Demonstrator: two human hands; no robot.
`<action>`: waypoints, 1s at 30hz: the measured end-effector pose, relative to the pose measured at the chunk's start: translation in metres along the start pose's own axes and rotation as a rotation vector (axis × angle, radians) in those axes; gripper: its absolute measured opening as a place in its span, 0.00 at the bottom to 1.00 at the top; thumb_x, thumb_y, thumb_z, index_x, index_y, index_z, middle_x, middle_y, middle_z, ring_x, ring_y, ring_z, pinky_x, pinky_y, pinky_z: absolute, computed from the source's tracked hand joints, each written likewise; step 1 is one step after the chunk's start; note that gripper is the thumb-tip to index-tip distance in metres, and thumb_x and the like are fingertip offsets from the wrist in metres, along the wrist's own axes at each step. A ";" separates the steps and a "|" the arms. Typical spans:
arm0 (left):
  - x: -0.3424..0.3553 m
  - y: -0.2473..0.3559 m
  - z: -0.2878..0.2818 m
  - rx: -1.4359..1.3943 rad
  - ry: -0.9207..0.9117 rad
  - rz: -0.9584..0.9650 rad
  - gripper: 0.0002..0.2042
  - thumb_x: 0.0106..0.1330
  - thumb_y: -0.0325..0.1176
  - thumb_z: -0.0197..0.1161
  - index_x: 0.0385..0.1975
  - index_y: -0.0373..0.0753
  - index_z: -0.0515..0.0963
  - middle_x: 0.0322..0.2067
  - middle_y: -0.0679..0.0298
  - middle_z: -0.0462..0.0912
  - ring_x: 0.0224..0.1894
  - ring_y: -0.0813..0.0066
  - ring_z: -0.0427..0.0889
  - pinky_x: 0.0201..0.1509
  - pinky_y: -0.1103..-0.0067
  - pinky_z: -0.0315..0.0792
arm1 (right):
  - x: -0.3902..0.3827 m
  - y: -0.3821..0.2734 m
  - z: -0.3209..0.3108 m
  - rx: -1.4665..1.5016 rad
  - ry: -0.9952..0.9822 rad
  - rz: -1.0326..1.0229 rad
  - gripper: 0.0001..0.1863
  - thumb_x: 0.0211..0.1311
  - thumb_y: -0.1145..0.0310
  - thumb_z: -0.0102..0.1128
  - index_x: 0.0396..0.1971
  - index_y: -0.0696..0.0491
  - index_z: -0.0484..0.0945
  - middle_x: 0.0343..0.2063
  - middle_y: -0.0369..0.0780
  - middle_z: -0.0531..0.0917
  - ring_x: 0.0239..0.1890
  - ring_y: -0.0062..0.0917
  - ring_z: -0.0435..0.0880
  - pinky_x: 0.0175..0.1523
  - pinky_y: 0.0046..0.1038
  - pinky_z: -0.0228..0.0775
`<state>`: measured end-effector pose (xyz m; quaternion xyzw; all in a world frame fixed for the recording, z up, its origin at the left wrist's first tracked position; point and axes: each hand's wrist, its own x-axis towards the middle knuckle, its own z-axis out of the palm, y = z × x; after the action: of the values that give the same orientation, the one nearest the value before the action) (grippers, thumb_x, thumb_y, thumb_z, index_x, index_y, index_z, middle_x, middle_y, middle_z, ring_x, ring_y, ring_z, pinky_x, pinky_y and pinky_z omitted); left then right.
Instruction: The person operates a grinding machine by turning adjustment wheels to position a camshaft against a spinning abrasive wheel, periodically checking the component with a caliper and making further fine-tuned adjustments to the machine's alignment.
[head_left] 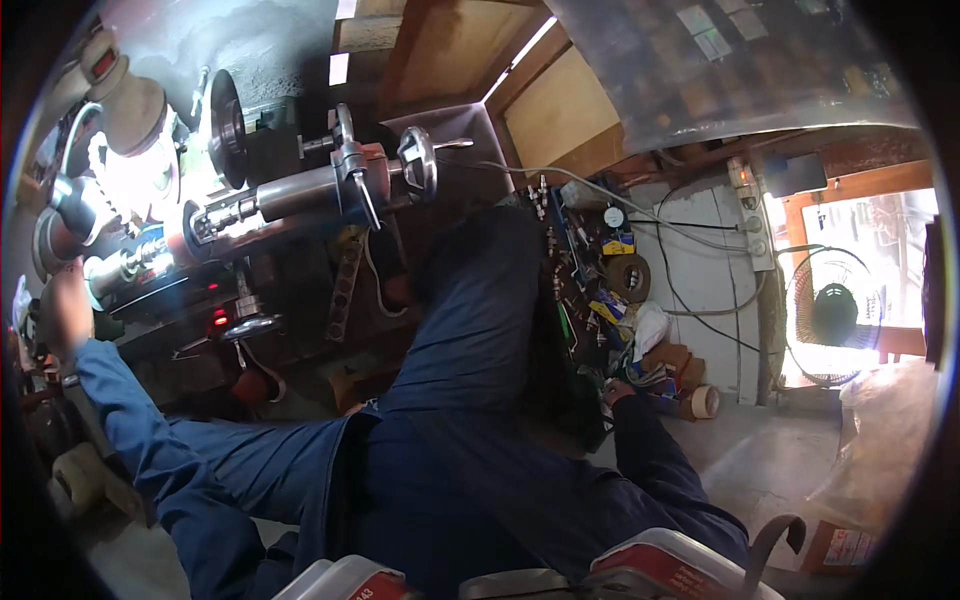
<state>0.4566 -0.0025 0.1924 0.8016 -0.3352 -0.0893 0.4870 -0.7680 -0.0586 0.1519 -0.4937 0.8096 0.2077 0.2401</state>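
Note:
A small metal lathe [285, 200] stands on the left, its tailstock handwheel [416, 165] at the upper middle. My left arm reaches to the lathe's left end, where my left hand [68, 305] is beside a round metal part [102, 277]. That hand is blurred and its fingers are hidden. On the right, my right hand [617, 390] reaches into a crowded bench of tools [575, 260]. It is nearest to a heap of small packets and boxes [660, 372]. Shadow hides its fingers, so what it touches cannot be made out.
A bright lamp [145, 165] glares over the lathe. A roll of brown tape [628, 277] and a dial gauge [613, 216] lie among the tools. Cables [690, 228] run along the wall to a socket. A fan [835, 312] stands by the window, with a cardboard box [845, 548] at lower right.

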 end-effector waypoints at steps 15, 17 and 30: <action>-0.087 0.141 0.029 0.340 0.244 0.098 0.22 0.65 0.55 0.63 0.49 0.45 0.81 0.41 0.56 0.86 0.46 0.55 0.85 0.51 0.66 0.76 | -0.160 -0.318 -0.245 -0.078 0.547 -0.606 0.20 0.62 0.55 0.66 0.40 0.58 0.83 0.37 0.52 0.85 0.41 0.48 0.84 0.47 0.40 0.75; -0.091 0.146 0.029 0.300 0.296 0.184 0.19 0.64 0.52 0.65 0.46 0.44 0.81 0.39 0.57 0.87 0.44 0.57 0.85 0.49 0.65 0.76 | -0.198 -0.358 -0.239 0.013 0.802 -0.994 0.19 0.63 0.59 0.64 0.43 0.61 0.80 0.38 0.55 0.84 0.38 0.51 0.84 0.44 0.39 0.75; -0.098 0.150 0.025 0.317 0.322 0.227 0.16 0.65 0.44 0.68 0.44 0.39 0.82 0.36 0.58 0.86 0.39 0.64 0.88 0.43 0.72 0.78 | -0.280 -0.484 -0.167 0.174 0.815 -1.074 0.22 0.62 0.54 0.66 0.38 0.61 0.79 0.26 0.40 0.82 0.28 0.22 0.79 0.35 0.27 0.71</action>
<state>0.3026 -0.0047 0.2874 0.8291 -0.3510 0.1484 0.4090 -0.2526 -0.1651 0.4032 -0.8449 0.4918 -0.2090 0.0246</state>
